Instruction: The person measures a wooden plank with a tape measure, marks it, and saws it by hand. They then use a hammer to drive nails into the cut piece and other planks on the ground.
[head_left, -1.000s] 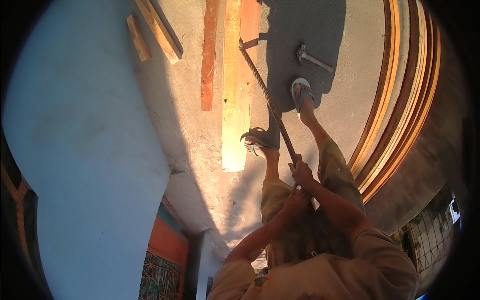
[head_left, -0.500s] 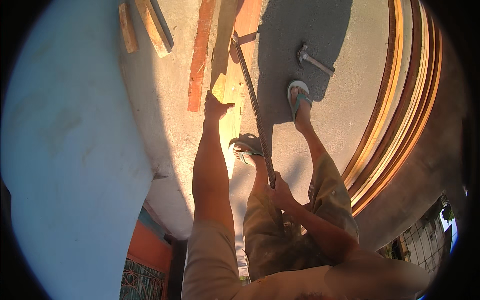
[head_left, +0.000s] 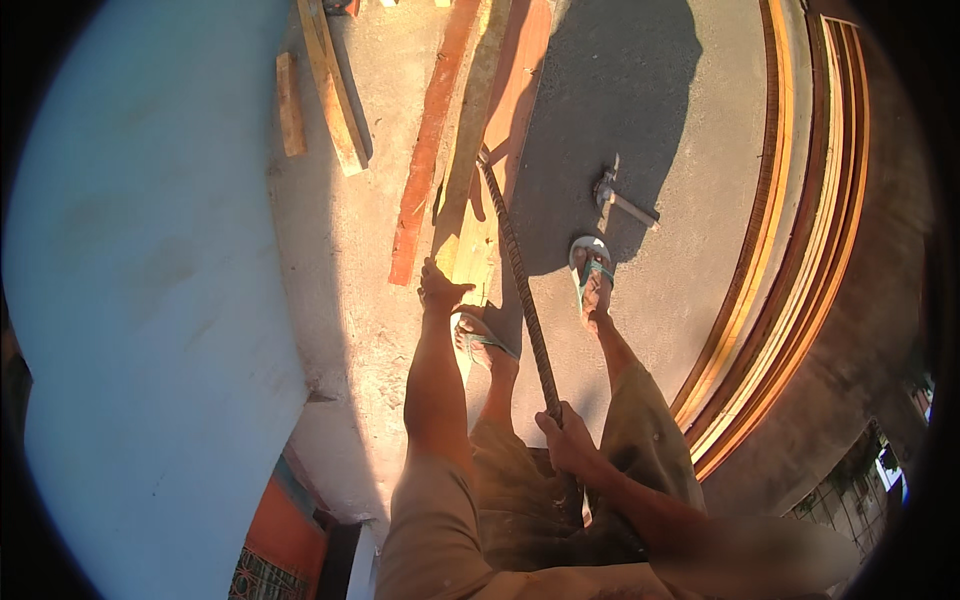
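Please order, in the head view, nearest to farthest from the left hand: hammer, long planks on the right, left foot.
1. Left foot: just right of the left hand, lower in view.
2. Hammer: ahead and to the right.
3. Long planks: at the far right.

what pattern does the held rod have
The rod has slanting, rope-like ridges; the head view shows it best.

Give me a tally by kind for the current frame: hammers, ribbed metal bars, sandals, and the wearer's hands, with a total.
Hammer: 1
Ribbed metal bar: 1
Sandals: 2 (left sandal, right sandal)
Hands: 2 (left hand, right hand)
Total: 6
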